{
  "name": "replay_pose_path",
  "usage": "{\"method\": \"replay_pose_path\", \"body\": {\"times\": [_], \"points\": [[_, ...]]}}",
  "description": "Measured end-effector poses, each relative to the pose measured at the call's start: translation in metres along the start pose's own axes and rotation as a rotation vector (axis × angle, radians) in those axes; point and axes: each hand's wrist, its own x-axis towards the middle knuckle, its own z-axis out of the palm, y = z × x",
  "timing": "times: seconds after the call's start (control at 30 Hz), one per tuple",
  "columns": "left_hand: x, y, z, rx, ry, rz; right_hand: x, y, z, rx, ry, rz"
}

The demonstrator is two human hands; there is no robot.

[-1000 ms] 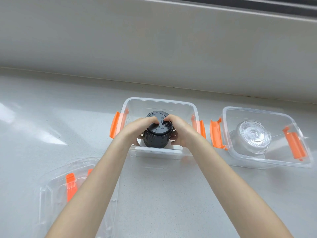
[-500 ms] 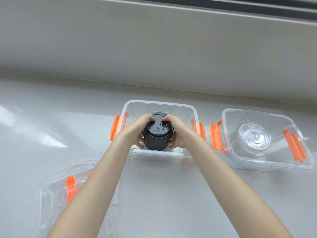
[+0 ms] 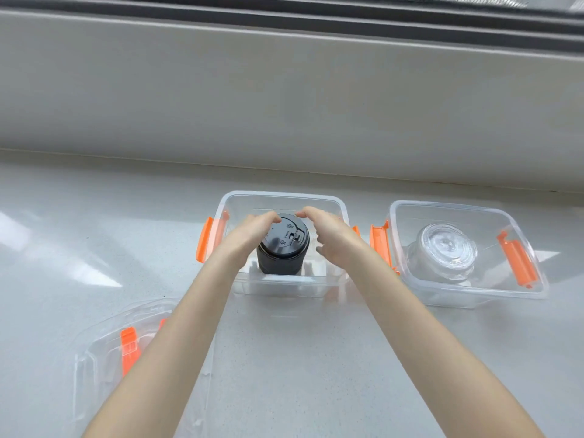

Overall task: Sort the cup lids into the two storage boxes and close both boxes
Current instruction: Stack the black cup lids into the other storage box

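Note:
A stack of black cup lids stands upright inside the clear middle storage box with orange clasps. My left hand hovers at the stack's left side, fingertips near its top rim. My right hand is open to the right of the stack, fingers spread and apart from it. A stack of clear cup lids sits in the right storage box, which is also uncovered.
A clear box cover with an orange clasp lies on the white counter at the near left, partly under my left forearm. A pale wall ledge and window frame run along the back.
Both hands were gripping the black lid stack inside the middle box; now they have let go and lifted slightly apart. The stack stays standing in the box.

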Motion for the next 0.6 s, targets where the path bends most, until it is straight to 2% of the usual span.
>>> {"method": "replay_pose_path", "body": {"times": [0.13,0.2,0.3,0.47,0.6], "points": [[-0.029,0.017,0.022,0.215,0.143,0.267,-0.027,-0.005,-0.034,0.016,0.017,-0.23],[-0.047,0.026,0.039,0.233,0.179,0.405,-0.04,-0.002,-0.06,0.102,0.018,-0.316],[-0.069,0.04,0.074,0.15,0.112,0.542,-0.056,0.006,-0.109,0.129,0.061,-0.393],[-0.081,0.054,0.139,-0.052,-0.233,0.427,-0.067,0.026,-0.196,0.142,0.21,-0.395],[-0.066,0.059,0.187,0.004,-0.282,0.33,-0.05,0.043,-0.246,0.187,0.391,-0.26]]}}
